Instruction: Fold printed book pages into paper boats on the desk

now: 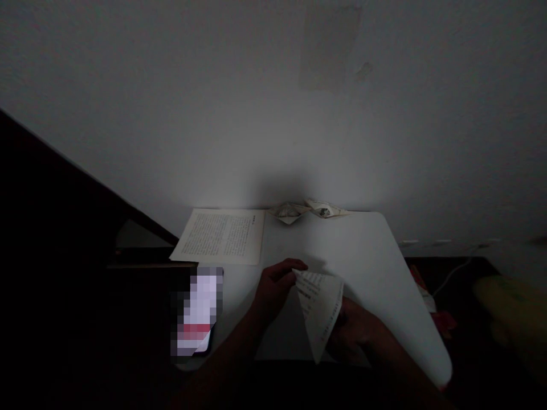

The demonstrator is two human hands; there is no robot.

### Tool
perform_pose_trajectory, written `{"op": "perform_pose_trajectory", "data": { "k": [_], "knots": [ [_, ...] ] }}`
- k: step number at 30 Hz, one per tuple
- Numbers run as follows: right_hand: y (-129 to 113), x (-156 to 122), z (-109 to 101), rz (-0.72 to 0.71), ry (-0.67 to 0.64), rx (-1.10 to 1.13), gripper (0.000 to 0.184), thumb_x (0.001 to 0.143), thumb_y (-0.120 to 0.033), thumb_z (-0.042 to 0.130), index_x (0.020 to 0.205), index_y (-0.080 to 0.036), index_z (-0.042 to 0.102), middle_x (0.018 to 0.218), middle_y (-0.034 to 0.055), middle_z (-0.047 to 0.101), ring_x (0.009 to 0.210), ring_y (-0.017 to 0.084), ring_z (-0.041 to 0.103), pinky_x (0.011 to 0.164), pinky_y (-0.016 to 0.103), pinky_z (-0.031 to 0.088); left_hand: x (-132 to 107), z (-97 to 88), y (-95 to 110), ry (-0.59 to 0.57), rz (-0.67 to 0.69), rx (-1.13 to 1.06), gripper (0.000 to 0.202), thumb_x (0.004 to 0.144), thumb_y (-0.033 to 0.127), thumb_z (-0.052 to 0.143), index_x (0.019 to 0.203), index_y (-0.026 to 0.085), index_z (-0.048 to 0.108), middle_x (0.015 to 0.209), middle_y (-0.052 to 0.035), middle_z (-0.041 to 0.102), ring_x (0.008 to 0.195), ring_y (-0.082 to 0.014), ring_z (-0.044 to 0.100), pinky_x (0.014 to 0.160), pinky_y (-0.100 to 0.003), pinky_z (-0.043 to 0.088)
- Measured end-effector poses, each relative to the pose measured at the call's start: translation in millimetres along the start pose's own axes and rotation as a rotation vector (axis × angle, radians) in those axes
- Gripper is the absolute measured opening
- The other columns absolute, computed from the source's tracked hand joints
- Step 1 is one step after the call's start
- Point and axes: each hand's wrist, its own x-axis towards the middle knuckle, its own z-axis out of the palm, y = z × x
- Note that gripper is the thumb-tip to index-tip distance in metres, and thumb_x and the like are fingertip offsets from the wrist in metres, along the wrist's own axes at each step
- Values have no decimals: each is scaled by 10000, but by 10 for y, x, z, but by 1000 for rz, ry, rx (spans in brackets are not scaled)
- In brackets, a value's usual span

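While the right hand (352,330) is clamped on the right edge of a folded printed paper (320,302), its fingers partly hidden behind it and lost in shadow, the left hand (276,287) touches the upper left corner; whether it pinches there, I cannot tell. Beyond both hands, two paper boats (289,213) (328,210) sit at the table's (350,245) far edge. Ahead and left of the left hand lies a printed sheet (220,236), its text too small to read; nearer, left of that hand, a phone (201,307) is blurred into blocks.
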Motion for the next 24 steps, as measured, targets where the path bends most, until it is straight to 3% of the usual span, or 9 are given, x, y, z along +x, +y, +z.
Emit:
{"op": "perform_pose_trajectory", "data": {
  "k": [8,12,15,18,21,24],
  "knots": [
    [-123,34,36,8,-58,57,453,485,-114,621,937,-105,632,458,-51,552,327,54,413,310,145,331,-18,-20,48,34,-51,145,198,766,309,656,841,140,727,801,-74,700,731,-168,619,707,-268,465],
    [-136,31,68,-53,60,64,582,501,-143,729,1071,-142,610,485,-58,545,389,79,465,334,161,356,-7,-32,57,25,-49,93,210,699,310,710,811,134,725,747,-61,703,699,-167,631,674,-260,478],
    [-133,29,117,-85,138,152,691,538,-264,775,1184,-161,551,507,-55,552,348,74,455,312,162,327,9,-35,48,29,-74,64,229,624,293,761,783,133,719,746,-56,710,691,-166,638,655,-253,480],
    [-154,22,163,-117,153,214,751,597,-342,748,1280,-196,471,469,-75,535,288,69,420,308,171,333,38,-48,10,135,-107,73,226,610,285,769,756,124,704,695,-38,692,646,-142,620,631,-237,468],
    [-213,-1,168,-164,165,268,684,701,-320,647,1331,-203,408,368,-116,450,245,83,380,313,187,348,81,-99,-58,311,-140,-24,261,614,311,765,773,125,673,639,-6,656,575,-116,587,582,-227,449],
    [-260,-12,91,-243,353,285,511,762,-295,590,1247,-166,494,325,-127,390,236,77,315,301,189,318,123,-187,-124,398,-151,-191,287,626,327,762,790,122,646,678,-17,657,614,-128,609,608,-239,464]
  ]
}}
